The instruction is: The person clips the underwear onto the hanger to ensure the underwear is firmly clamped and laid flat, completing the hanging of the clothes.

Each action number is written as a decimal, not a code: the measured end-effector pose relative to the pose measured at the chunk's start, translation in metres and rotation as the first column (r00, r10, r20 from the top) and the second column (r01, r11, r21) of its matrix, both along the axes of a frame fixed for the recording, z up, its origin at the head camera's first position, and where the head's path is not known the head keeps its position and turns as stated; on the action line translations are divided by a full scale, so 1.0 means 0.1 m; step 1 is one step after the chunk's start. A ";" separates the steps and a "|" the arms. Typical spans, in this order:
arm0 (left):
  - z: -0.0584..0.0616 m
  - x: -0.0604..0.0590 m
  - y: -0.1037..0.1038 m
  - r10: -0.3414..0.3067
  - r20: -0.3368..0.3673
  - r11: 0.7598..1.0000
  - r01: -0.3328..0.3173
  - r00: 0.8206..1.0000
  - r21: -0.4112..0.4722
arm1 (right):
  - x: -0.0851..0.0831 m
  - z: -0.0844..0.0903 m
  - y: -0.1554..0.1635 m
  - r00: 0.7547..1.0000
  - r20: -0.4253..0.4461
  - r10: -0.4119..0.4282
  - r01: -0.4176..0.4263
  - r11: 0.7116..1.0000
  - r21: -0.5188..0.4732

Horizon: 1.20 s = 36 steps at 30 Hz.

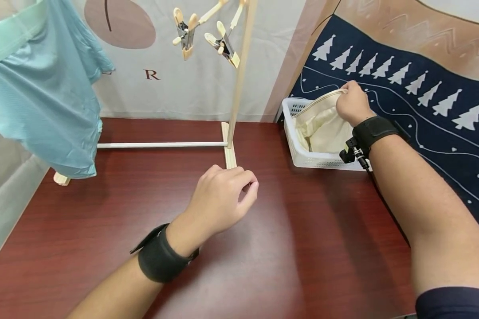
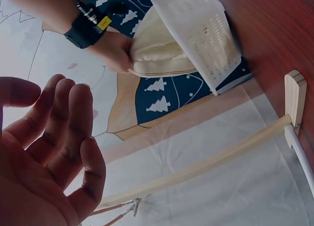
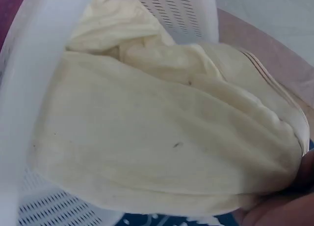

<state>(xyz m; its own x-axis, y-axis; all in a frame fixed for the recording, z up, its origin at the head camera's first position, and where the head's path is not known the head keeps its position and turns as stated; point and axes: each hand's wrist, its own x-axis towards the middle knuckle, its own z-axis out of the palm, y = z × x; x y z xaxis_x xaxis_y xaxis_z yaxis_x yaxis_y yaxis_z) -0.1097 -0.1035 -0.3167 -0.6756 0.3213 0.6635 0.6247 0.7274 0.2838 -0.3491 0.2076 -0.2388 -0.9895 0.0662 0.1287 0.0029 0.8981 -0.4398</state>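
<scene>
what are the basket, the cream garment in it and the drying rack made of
Basket: looks like white moulded plastic, its walls pierced with rows of slots. Cream garment, gripped by the right hand: soft woven or knit fabric, probably cotton, matte and creased. Drying rack: pale unfinished wood post and foot; its white crossbar's material is unclear.

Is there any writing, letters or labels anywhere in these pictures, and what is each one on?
"R": a single brown capital letter on the pale backdrop cloth, beside the blue garment.
A small yellow tag on the right wrist strap: too small and blurred to read.
Nothing else bears text.
</scene>
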 end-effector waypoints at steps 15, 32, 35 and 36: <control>-0.06 -0.06 0.03 -0.018 0.035 0.983 0.024 0.999 -0.185 | -0.05 0.27 -0.09 0.957 0.091 0.274 -0.280 0.809 0.517; -0.07 -0.16 0.07 0.005 0.061 0.982 0.007 0.998 -0.189 | 0.05 0.81 -0.12 0.931 -0.336 0.142 -0.039 0.955 0.295; -0.08 -0.20 0.06 0.028 0.083 0.987 -0.015 0.996 -0.157 | 0.11 0.93 -0.25 0.861 -0.489 0.139 -0.025 0.972 0.233; -0.08 -0.22 0.06 0.037 0.097 0.990 -0.023 0.995 -0.142 | 0.13 0.97 -0.30 0.841 -0.523 0.140 -0.026 0.975 0.219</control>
<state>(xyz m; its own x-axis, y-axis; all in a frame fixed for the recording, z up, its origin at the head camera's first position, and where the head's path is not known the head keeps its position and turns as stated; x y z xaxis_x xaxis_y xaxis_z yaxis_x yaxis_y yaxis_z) -0.1312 -0.0979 -0.3252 -0.7467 0.3851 0.5424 0.5756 0.7828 0.2366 -0.3358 0.1772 -0.1420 -0.7641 -0.0958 0.6380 -0.2586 0.9515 -0.1668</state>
